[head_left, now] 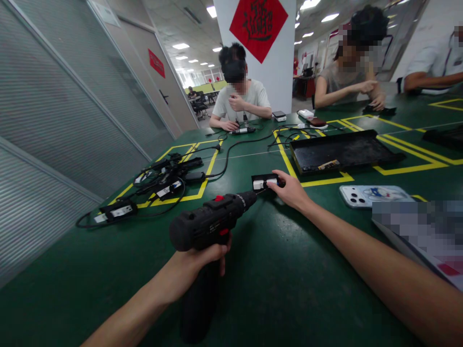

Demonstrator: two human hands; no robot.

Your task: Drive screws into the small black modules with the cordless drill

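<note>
Wrapped round the grip of a black cordless drill [206,221] is my left hand [206,255], its fingers partly hidden behind the handle. The drill points forward and right, and its bit ends close to a small black casing with white parts inside [258,184]. Whether the bit touches the casing I cannot tell. My right hand [291,190] pinches the right end of that casing between thumb and fingers, at the tabletop.
Black adapters and cables [173,178] lie in a heap at left. A black tray [343,149] sits at right within yellow tape. Nearer are a phone [374,196] and a blurred flat item [419,236]. Several people sit around the green table [307,289].
</note>
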